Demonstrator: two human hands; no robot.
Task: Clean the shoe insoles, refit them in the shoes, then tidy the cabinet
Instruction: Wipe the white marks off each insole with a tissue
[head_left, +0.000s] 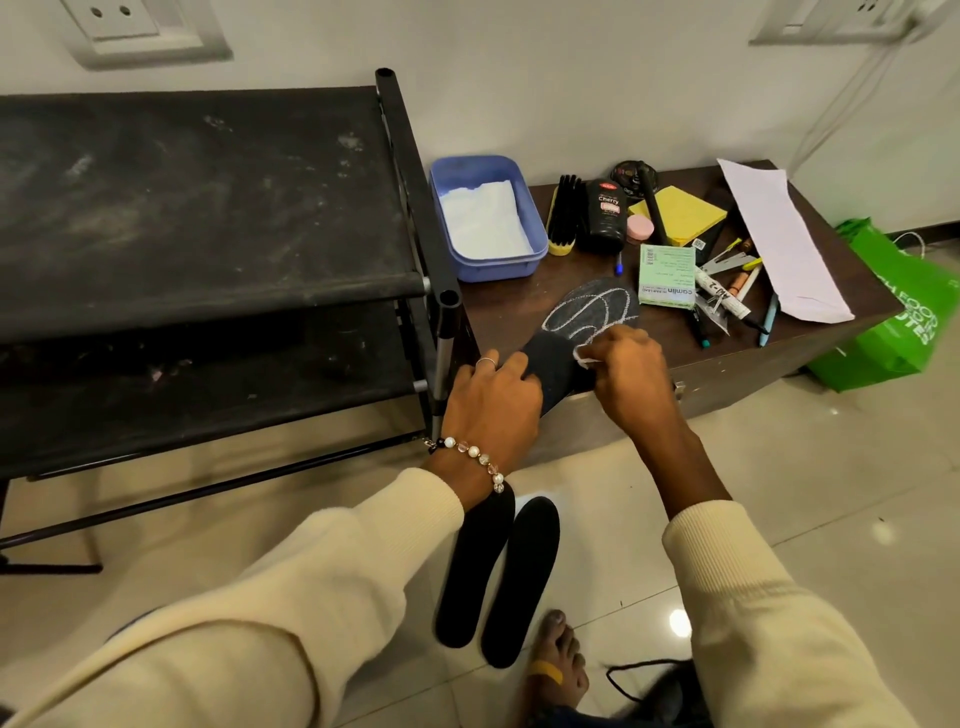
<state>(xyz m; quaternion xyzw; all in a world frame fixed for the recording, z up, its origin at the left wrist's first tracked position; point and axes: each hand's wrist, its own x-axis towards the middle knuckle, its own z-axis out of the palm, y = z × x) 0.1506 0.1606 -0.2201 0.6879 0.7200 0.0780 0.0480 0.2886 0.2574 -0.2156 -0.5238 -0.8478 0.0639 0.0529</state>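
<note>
Shoe rack (208, 208): black, dusty cloth shelves, left of the low cabinet.
Low cabinet (649, 353): dark wood top, landmark; green bag (893, 322) on the floor at its right end.
Blue tub (485, 218): on cabinet top, far left corner, white powder inside.
Clutter: polish bottle (607, 215), brush (563, 215), yellow pad (680, 213), green box (667, 275), pens, white paper (779, 239), all toward cabinet's back and right.
Marked insole (582, 322): on cabinet's front edge, white chalk loops on toe half, heel overhanging.
Spare insoles (498, 577): two black, side by side on floor in front of cabinet.
Left hand (493, 400): fingers extended, pressing insole heel down.
Right hand (631, 374): fingers curled, pinching a small white piece (584, 358) against the insole.
</note>
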